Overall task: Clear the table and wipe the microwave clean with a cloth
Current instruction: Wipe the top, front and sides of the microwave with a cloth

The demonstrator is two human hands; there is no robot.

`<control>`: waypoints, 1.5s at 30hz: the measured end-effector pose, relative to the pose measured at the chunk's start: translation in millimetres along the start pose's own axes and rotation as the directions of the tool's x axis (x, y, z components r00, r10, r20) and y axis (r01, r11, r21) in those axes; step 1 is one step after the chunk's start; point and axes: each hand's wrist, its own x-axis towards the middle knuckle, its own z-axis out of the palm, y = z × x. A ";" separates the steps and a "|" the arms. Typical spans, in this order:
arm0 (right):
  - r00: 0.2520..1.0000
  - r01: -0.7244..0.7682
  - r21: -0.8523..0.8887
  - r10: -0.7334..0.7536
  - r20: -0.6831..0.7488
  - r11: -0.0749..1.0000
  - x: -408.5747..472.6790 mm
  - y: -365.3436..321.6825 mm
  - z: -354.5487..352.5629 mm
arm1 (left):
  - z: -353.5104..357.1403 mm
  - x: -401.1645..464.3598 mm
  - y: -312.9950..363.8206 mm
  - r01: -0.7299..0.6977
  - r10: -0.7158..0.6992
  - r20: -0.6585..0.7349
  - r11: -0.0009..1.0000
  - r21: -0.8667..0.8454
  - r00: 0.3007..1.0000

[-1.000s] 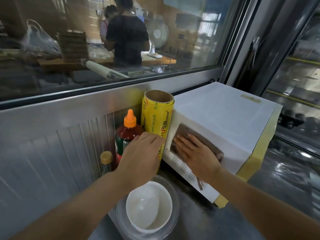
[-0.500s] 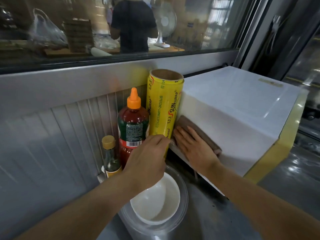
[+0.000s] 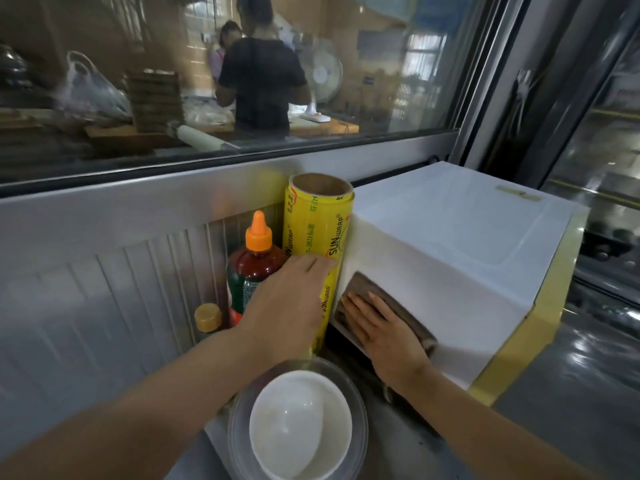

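Cloth: brown, soft and limp; pressed flat against the left side wall of the microwave, near its lower back corner.
Right hand: fingers straight, palm on the cloth; no pinch.
Left hand: curled round the wrap roll, which stands at the worktop's back edge, touching the microwave.
Handling: the cloth is judged light and best spread under the palm; the roll stiff, slippery.
Bowl: near the front edge.

Steel worktop carries the microwave, wrap roll, sauce bottle, small bottle, glass bowl
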 end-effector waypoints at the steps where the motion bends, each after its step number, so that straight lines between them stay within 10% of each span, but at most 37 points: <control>1: 1.000 -0.003 -0.005 0.003 -0.007 1.000 2.0 -0.1 1.2 | -1.0 1.3 -0.3 -0.011 0.011 -0.007 1.000 0.002 1.000; 9: 0.999 -0.009 0.001 0.009 0.050 1.000 -25.8 -0.2 9.7 | -30.5 25.2 7.8 -0.114 0.134 -0.247 0.989 0.095 0.960; 29: 0.993 -0.030 0.067 0.022 0.112 0.997 -52.5 15.5 1.0 | -15.2 88.5 17.4 -0.425 0.375 0.221 0.652 0.628 0.900; 45: 0.907 -0.356 0.143 0.379 -0.185 0.923 -61.0 57.8 -38.4 | -8.2 84.1 8.8 -0.400 0.366 0.191 0.672 0.623 0.911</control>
